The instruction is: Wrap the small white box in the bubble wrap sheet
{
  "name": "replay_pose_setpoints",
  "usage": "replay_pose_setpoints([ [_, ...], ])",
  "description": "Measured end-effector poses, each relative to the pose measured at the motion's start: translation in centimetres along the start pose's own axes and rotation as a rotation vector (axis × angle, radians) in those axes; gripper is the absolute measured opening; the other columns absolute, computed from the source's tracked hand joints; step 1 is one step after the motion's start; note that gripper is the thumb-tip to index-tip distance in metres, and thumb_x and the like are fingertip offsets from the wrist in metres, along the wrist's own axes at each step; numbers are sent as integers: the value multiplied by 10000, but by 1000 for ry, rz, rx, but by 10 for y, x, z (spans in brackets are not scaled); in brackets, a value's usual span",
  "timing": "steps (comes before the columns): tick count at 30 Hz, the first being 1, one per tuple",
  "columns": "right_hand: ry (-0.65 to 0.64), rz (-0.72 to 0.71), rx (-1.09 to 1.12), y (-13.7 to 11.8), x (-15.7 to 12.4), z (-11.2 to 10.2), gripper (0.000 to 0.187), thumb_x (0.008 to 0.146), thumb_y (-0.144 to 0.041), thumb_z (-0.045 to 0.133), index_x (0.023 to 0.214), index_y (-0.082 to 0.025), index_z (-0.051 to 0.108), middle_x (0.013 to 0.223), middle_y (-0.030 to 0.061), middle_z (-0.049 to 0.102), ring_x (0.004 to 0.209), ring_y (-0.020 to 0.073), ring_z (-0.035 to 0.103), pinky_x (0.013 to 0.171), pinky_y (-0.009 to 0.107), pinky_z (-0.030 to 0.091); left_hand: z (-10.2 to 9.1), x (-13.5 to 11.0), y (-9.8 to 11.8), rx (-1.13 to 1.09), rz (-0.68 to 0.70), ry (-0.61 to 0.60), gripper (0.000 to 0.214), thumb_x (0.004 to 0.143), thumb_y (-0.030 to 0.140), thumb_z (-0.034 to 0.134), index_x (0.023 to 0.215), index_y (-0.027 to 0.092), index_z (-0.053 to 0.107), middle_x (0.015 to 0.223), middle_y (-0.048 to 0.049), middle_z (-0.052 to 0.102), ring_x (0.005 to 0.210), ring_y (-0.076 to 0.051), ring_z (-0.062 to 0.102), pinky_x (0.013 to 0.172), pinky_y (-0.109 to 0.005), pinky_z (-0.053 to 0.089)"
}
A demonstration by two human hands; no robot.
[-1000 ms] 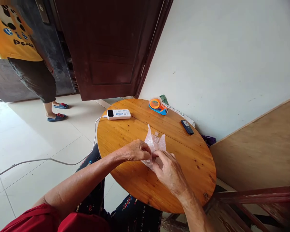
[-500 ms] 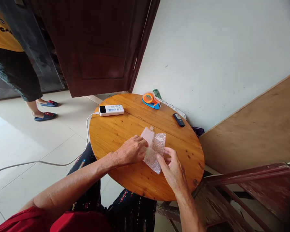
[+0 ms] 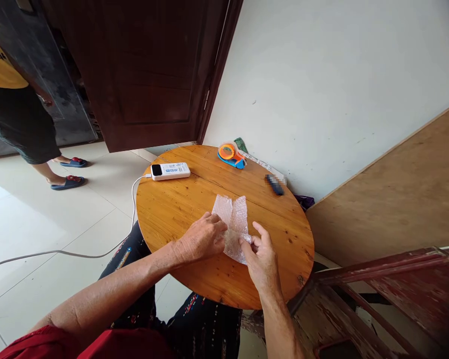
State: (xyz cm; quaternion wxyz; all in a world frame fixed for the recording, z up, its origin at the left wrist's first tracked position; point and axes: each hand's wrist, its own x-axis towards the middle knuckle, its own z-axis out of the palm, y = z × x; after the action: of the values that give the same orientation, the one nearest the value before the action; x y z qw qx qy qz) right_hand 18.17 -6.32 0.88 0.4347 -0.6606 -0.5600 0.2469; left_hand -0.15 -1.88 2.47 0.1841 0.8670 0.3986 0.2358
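Note:
Clear bubble wrap (image 3: 239,217) lies over the front middle of the round wooden table (image 3: 172,209), its two upper flaps spread apart. My left hand (image 3: 206,236) grips its left edge with curled fingers; the fingertips are partly hidden. On the right, my right hand (image 3: 261,257) pinches the wrap's right edge between thumb and fingers, with the index finger stretched away. Whether anything lies inside the wrap, I cannot tell.
A white power bank (image 3: 170,171) with a cable (image 3: 97,253) sits at the table's left. Toward the back are an orange-and-blue tape dispenser (image 3: 232,156) and a dark, pixelated object (image 3: 274,184). A person (image 3: 18,119) stands at far left, near a dark door (image 3: 153,75).
My right hand has shifted slightly left and pulled in the wrap's right edge, lifting its index finger. The right flap now leans more to the left. My left hand stays nearly in place.

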Motion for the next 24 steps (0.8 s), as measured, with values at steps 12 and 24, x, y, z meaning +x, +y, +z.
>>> replay_pose_setpoints([
  [12, -33, 49, 229, -17, 9, 23, 581, 766, -440, 676, 1250, -128, 602, 788, 42, 714, 692, 186, 653, 634, 293, 540, -4, -3, 8, 119, -23, -62, 160, 880, 213, 553, 923, 172, 702, 1002, -82, 676, 957, -234, 576, 887, -362, 495],
  [24, -257, -176, -30, -29, -3, 9, 439, 885, -282, 480, 1292, -168, 597, 985, 95, 751, 777, 189, 703, 687, 292, 571, 13, -8, 2, -415, -239, 112, 476, 745, 143, 615, 1220, 155, 586, 1058, -75, 652, 934, -208, 626, 850, -334, 518],
])
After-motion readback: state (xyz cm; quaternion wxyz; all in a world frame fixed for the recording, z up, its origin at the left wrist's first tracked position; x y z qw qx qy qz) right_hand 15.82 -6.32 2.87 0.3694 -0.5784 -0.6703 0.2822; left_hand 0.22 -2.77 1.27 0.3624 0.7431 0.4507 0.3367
